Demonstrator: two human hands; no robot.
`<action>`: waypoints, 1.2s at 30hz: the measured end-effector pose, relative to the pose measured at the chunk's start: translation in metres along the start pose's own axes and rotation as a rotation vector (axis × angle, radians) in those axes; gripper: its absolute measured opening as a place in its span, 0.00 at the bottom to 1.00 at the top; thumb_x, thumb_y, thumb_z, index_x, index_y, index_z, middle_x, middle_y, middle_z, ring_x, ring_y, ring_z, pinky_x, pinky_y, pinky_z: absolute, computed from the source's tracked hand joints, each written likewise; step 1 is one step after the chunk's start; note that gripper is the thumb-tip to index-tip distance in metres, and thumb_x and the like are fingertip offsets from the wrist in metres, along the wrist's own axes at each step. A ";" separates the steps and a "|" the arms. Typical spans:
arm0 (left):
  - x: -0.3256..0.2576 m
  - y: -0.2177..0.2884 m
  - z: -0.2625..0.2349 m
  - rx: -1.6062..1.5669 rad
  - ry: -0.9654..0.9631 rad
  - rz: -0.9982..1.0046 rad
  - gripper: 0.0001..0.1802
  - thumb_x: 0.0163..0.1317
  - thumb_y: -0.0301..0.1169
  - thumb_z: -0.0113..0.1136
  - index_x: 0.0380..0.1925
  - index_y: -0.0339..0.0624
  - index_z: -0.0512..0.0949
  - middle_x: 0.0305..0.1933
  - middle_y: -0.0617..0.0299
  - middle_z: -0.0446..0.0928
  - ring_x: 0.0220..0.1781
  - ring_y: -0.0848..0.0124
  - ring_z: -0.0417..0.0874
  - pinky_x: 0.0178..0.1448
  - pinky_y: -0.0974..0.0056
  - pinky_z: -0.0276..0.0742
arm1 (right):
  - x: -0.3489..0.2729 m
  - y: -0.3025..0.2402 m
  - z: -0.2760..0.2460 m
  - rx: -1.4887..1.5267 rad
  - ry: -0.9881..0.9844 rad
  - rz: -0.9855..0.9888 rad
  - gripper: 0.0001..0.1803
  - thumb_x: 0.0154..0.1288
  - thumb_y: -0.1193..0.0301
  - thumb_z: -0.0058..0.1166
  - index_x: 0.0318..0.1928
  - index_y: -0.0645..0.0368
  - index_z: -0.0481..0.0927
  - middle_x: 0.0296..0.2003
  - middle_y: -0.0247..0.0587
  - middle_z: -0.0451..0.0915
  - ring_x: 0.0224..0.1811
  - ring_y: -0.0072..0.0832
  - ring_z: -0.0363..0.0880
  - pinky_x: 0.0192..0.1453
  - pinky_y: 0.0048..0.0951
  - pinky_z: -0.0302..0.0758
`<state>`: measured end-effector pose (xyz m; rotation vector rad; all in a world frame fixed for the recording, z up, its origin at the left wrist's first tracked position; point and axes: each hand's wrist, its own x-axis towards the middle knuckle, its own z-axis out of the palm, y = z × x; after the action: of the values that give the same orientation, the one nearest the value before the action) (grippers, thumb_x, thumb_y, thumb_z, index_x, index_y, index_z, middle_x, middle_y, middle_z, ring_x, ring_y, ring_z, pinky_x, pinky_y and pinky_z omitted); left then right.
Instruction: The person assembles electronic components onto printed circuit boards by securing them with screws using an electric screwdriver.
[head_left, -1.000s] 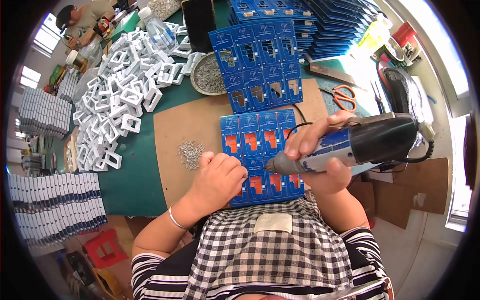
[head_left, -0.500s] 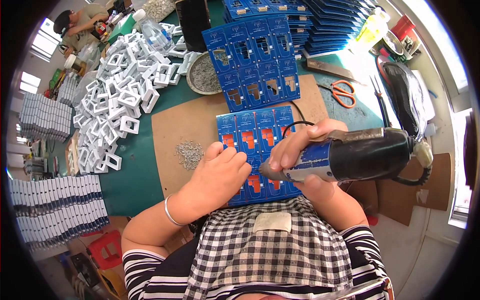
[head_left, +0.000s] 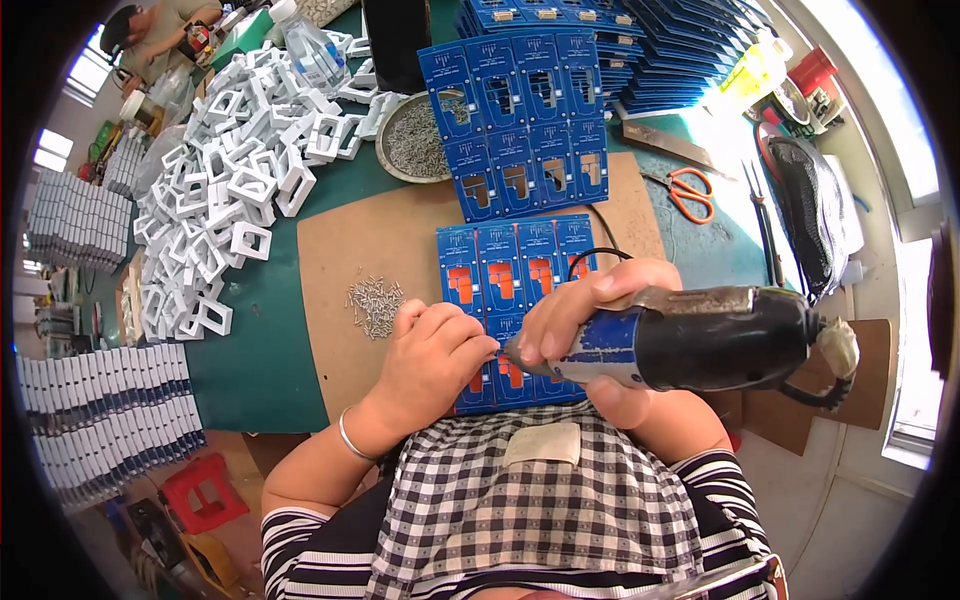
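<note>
My right hand (head_left: 572, 308) is wrapped round an electric screwdriver (head_left: 715, 338) with a black and blue body, held almost level and pointing left. Its tip meets a blue circuit board panel (head_left: 512, 240) with orange-red showing through its cutouts, lying in front of me. My left hand (head_left: 430, 352) rests over the panel's left side, thumb and fingertips pinched together beside the tip; whatever they hold is too small to see. Left of the panel lies a small heap of screws (head_left: 377, 307) on a brown board (head_left: 325, 260).
Another blue panel (head_left: 515, 135) leans behind, beside a metal bowl of screws (head_left: 415, 140). White plastic frames (head_left: 255, 185) are heaped at left, near a clear bottle (head_left: 315, 50). Orange-handled scissors (head_left: 690, 195) and tweezers (head_left: 765, 225) lie right. A person (head_left: 160, 40) sits far left.
The screwdriver and my right hand have shifted slightly left and down, its tip now close to my left fingertips. My left hand has lowered a little. The whole view has shifted slightly.
</note>
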<state>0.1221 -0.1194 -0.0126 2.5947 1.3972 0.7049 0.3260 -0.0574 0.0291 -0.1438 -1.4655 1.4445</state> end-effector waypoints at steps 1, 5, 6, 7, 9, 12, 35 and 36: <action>0.000 0.000 0.000 -0.003 0.004 0.000 0.07 0.52 0.31 0.61 0.32 0.50 0.80 0.36 0.70 0.75 0.45 0.71 0.75 0.53 0.59 0.61 | 0.000 0.001 0.000 -0.005 -0.021 -0.005 0.30 0.61 0.65 0.62 0.55 0.54 0.57 0.33 0.44 0.76 0.35 0.37 0.80 0.43 0.42 0.80; -0.001 -0.002 0.002 -0.046 0.019 -0.010 0.06 0.52 0.31 0.61 0.32 0.50 0.80 0.36 0.70 0.75 0.45 0.71 0.75 0.52 0.59 0.61 | 0.002 0.004 -0.001 0.002 -0.093 -0.007 0.30 0.60 0.67 0.62 0.56 0.55 0.57 0.33 0.45 0.76 0.35 0.38 0.81 0.43 0.42 0.80; -0.001 -0.002 0.002 -0.054 0.021 -0.011 0.06 0.52 0.31 0.61 0.32 0.50 0.80 0.36 0.70 0.75 0.45 0.71 0.75 0.52 0.59 0.61 | 0.003 0.003 -0.001 -0.002 -0.095 -0.005 0.30 0.60 0.67 0.62 0.56 0.55 0.57 0.33 0.45 0.76 0.35 0.38 0.81 0.43 0.42 0.80; -0.002 -0.002 0.002 -0.057 0.024 -0.011 0.06 0.52 0.31 0.61 0.32 0.50 0.80 0.36 0.70 0.75 0.45 0.71 0.75 0.52 0.59 0.61 | 0.003 0.001 -0.001 -0.037 -0.115 0.006 0.30 0.58 0.70 0.61 0.56 0.55 0.58 0.33 0.46 0.76 0.35 0.38 0.81 0.43 0.41 0.80; -0.002 -0.003 0.002 -0.056 0.042 -0.005 0.07 0.51 0.31 0.63 0.32 0.50 0.80 0.35 0.70 0.75 0.45 0.72 0.75 0.52 0.59 0.61 | 0.005 -0.001 0.002 -0.074 -0.138 0.019 0.30 0.57 0.72 0.61 0.56 0.55 0.58 0.34 0.46 0.77 0.35 0.39 0.81 0.43 0.41 0.81; -0.004 -0.007 0.002 -0.117 0.039 -0.018 0.08 0.50 0.31 0.65 0.33 0.51 0.81 0.36 0.70 0.76 0.44 0.71 0.75 0.52 0.58 0.61 | 0.006 -0.005 0.011 -0.063 -0.099 0.080 0.30 0.53 0.77 0.59 0.54 0.55 0.60 0.34 0.47 0.77 0.36 0.38 0.81 0.43 0.41 0.80; -0.016 -0.108 -0.040 0.343 -0.006 -0.222 0.04 0.50 0.30 0.67 0.26 0.50 0.80 0.27 0.68 0.76 0.36 0.68 0.76 0.49 0.59 0.61 | 0.016 0.024 -0.004 0.232 0.367 0.234 0.31 0.52 0.61 0.65 0.53 0.53 0.64 0.29 0.45 0.76 0.30 0.35 0.80 0.38 0.37 0.79; -0.015 -0.109 -0.041 0.337 -0.011 -0.231 0.05 0.50 0.30 0.67 0.26 0.50 0.80 0.27 0.68 0.76 0.36 0.68 0.76 0.49 0.59 0.61 | 0.013 0.023 -0.006 0.266 0.395 0.204 0.31 0.52 0.61 0.65 0.53 0.53 0.64 0.29 0.45 0.76 0.29 0.36 0.80 0.38 0.38 0.79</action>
<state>0.0140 -0.0742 -0.0154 2.5966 1.9185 0.4546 0.3113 -0.0379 0.0164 -0.3978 -0.9512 1.6505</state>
